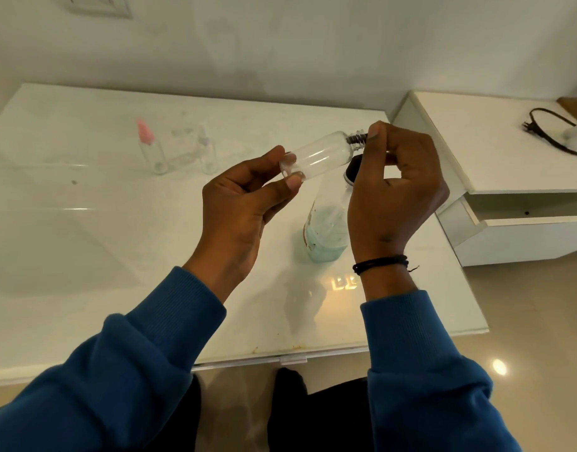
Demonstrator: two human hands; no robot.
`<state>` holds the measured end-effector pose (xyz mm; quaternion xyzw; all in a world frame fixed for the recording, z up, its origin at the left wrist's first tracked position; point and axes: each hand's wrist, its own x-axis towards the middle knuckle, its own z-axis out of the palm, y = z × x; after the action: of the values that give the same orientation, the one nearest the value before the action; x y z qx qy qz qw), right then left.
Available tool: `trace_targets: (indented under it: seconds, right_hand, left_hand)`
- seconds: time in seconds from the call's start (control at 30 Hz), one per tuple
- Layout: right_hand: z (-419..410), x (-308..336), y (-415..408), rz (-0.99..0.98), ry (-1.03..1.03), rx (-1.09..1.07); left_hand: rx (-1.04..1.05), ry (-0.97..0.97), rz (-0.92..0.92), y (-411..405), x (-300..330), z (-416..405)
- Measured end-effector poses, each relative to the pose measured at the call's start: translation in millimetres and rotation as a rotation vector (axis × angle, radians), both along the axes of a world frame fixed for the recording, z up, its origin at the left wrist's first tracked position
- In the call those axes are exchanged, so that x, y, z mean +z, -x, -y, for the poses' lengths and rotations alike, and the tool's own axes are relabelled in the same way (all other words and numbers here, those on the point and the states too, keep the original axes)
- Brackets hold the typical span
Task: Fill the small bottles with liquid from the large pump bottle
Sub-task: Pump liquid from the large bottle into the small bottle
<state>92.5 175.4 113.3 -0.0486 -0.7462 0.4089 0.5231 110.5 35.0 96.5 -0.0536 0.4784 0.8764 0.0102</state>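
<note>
Both hands are raised over the glossy white tabletop [84, 223], sharing one small clear plastic bottle [323, 154] that lies nearly level between them. The left hand [244, 203] pinches its base end between thumb and fingertips. The right hand [398, 190] has thumb and forefinger curled at the bare threaded neck [357, 138]; whether a cap sits inside those fingers I cannot tell.

The small bottle looks empty, so the step in hand seems to be opening or readying it, with no filling yet. The next move calls for turning it upright with the mouth free, then bringing it under the spout of the large pump bottle.

That large clear bottle with pale blue liquid [327, 230] stands on the table directly below and behind the right hand, about a third full. Its dark pump head [352, 168] is half hidden by the right palm, so the spout's direction cannot be read. The right wrist hangs close beside it, and a careless lowering could knock it.

Well beyond the left hand, toward the wall, stand more small clear bottles: one with a pink cap [150, 148], one with a clear cap [207, 151], and something transparent and blurred between them. Beyond the right hand, a white side cabinet [509, 177] carries a black cord [551, 132].
</note>
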Motion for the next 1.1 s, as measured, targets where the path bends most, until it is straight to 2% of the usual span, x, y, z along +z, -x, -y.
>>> trace_targets:
  seconds: [0.4, 0.93, 1.1]
  right_hand:
    - [-2.1, -0.3, -0.3, 0.013, 0.068, 0.042]
    - [-3.4, 4.0, -0.3, 0.028, 0.040, 0.050]
    - [-6.0, 3.9, -0.4, 0.091, 0.016, 0.096]
  left_hand:
    - [0.007, -0.007, -0.001, -0.9, 2.1, -0.2]
    - [0.007, -0.036, 0.020, -1.5, 2.1, -2.8]
    - [0.017, -0.056, 0.030, 0.7, 2.7, 0.2]
